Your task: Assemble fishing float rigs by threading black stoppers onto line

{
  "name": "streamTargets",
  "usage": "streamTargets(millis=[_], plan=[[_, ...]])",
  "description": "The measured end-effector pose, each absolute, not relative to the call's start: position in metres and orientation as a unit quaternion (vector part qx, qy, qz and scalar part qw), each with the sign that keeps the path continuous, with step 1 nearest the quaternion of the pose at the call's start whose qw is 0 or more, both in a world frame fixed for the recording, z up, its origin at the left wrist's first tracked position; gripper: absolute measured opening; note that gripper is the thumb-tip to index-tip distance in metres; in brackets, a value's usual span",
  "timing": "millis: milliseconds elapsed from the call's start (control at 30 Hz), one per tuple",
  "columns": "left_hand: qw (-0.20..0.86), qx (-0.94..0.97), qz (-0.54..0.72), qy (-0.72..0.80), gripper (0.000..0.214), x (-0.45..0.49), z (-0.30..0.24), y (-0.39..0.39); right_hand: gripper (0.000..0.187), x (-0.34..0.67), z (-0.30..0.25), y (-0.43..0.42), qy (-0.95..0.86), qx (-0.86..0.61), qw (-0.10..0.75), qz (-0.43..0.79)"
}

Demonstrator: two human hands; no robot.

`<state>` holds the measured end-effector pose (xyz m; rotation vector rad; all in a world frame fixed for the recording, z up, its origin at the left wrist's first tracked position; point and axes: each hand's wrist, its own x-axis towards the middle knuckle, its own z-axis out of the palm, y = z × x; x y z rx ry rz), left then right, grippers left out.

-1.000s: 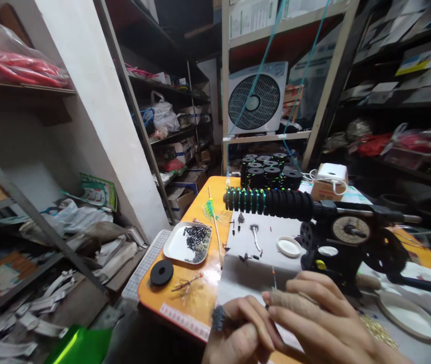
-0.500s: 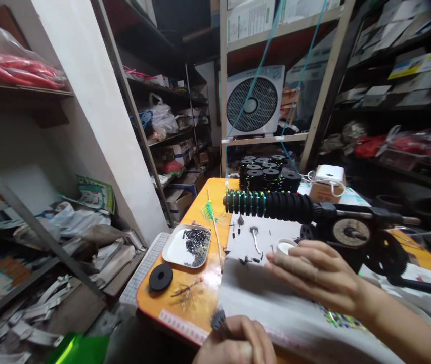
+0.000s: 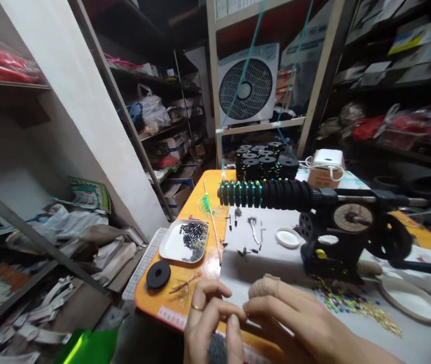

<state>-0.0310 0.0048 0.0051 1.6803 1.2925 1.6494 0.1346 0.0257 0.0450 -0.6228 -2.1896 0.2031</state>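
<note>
My left hand [image 3: 213, 318], with a ring on one finger, is closed around a dark grey bristly bundle [image 3: 217, 348] low in the view. Beside it, my right hand [image 3: 299, 313] has its fingers bent together, a wrapping on one fingertip, and meets the left fingertips. Whatever the right fingers pinch is hidden. Beyond the hands, small dark parts [image 3: 244, 251] and a pale-stemmed bundle [image 3: 252, 227] lie on white paper [image 3: 234, 268]. Above the paper reaches a black ribbed roller [image 3: 268, 194] with green line and coloured beads, mounted on a black hand-cranked machine [image 3: 337, 237].
On the orange table [image 3: 200, 202], a white tray [image 3: 168, 247] holds black and metal pieces. A black foam disc [image 3: 158, 274] lies by the edge. Loose beads [image 3: 340, 301] and a white dish [image 3: 413, 298] are at right. Wound black spools [image 3: 259, 164] stand behind.
My right hand has come down and left from over the paper to meet my left hand. The left hand has turned and risen slightly, still gripping the bundle. The view has shifted slightly.
</note>
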Motion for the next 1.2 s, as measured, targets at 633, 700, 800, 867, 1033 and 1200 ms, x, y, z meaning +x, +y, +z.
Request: streamTargets(millis=[633, 700, 800, 867, 1033, 1200], plan=[[0.631, 0.379, 0.499, 0.458, 0.048, -0.009, -0.014, -0.001, 0.015, 0.149, 0.032, 0.032, -0.78, -0.347, 0.472, 0.221], [0.601, 0.391, 0.512, 0.473, 0.044, -0.006, -0.017, -0.003, 0.014, 0.151, 0.031, 0.034, -0.765, -0.35, 0.491, 0.227], [0.54, 0.402, 0.526, 0.52, 0.035, -0.001, -0.022, -0.007, 0.013, 0.151, 0.032, 0.035, -0.758, -0.353, 0.498, 0.232], [0.484, 0.393, 0.536, 0.569, 0.036, 0.003, -0.024, -0.01, 0.013, 0.15, 0.034, 0.035, -0.764, -0.349, 0.495, 0.223], [0.385, 0.433, 0.524, 0.624, 0.039, 0.011, -0.018, -0.014, 0.015, 0.146, 0.042, 0.03, -0.764, -0.357, 0.503, 0.189], [0.344, 0.487, 0.505, 0.625, 0.037, 0.012, -0.016, -0.015, 0.016, 0.144, 0.042, 0.029, -0.758, -0.371, 0.503, 0.186]])
